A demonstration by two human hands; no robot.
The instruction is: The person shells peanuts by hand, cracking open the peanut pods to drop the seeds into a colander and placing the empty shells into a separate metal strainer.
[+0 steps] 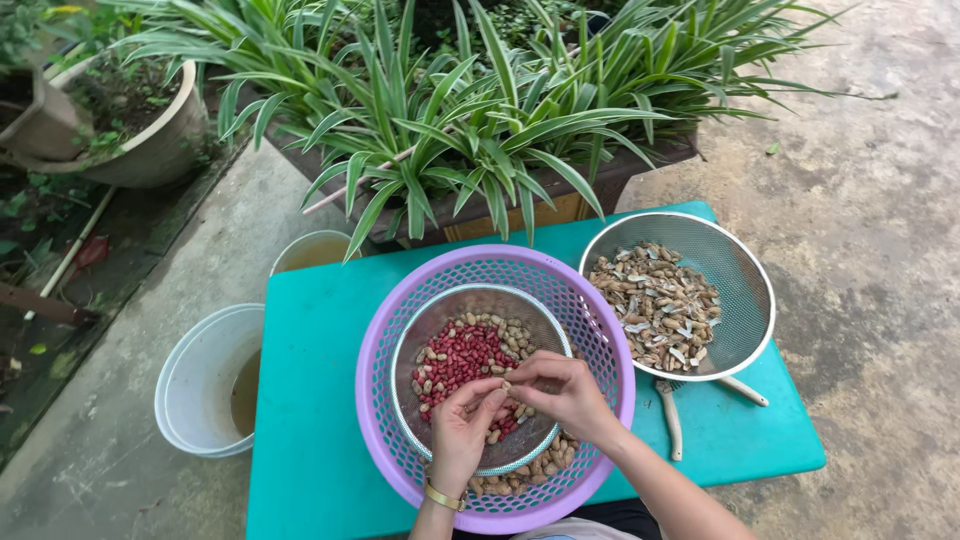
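Note:
Both hands meet over a small metal sieve (425, 325) that sits inside a purple plastic basket (600, 330). My left hand (462, 425) and my right hand (565, 392) pinch one peanut pod (506, 386) between their fingertips. The sieve holds red shelled peanuts (462, 355) mixed with a few pale ones. Unshelled pods (520, 475) lie in the basket under the sieve's near edge. A gold bracelet is on my left wrist.
A larger metal strainer (745, 300) with empty shells (655, 305) rests on the teal table (310, 400) at right. A white bucket (195, 380) with murky water stands left of the table, another pale bucket (310, 250) behind it. Striped-leaf potted plants (470, 110) crowd the far side.

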